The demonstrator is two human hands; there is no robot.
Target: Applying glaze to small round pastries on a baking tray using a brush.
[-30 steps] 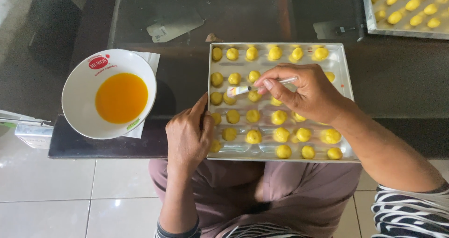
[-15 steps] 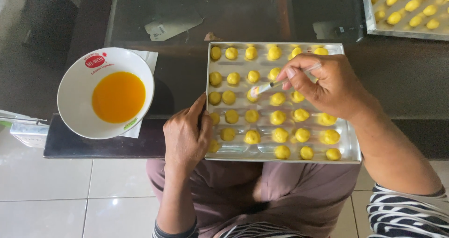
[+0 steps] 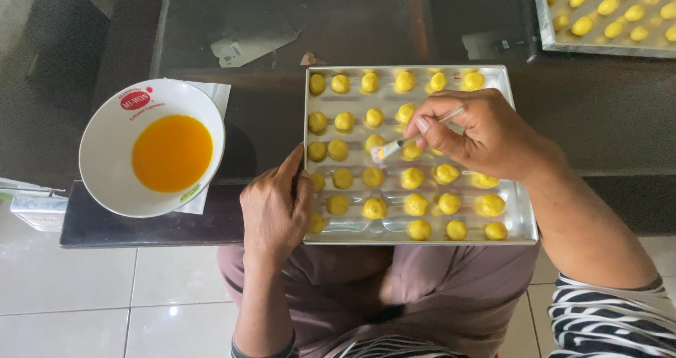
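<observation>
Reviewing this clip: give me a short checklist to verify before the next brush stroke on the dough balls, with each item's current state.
1. Right hand grips the small brush: ok.
2. Bristle tip rests at a dough ball in the third row: ok.
3. Left hand steadies the metal tray at its left edge: ok.
4. Tray fully supported on the dark table: cannot tell, its near edge sits at the table's edge.
5. White bowl holds orange liquid: ok.
6. Bristles loaded with liquid: cannot tell.
</observation>
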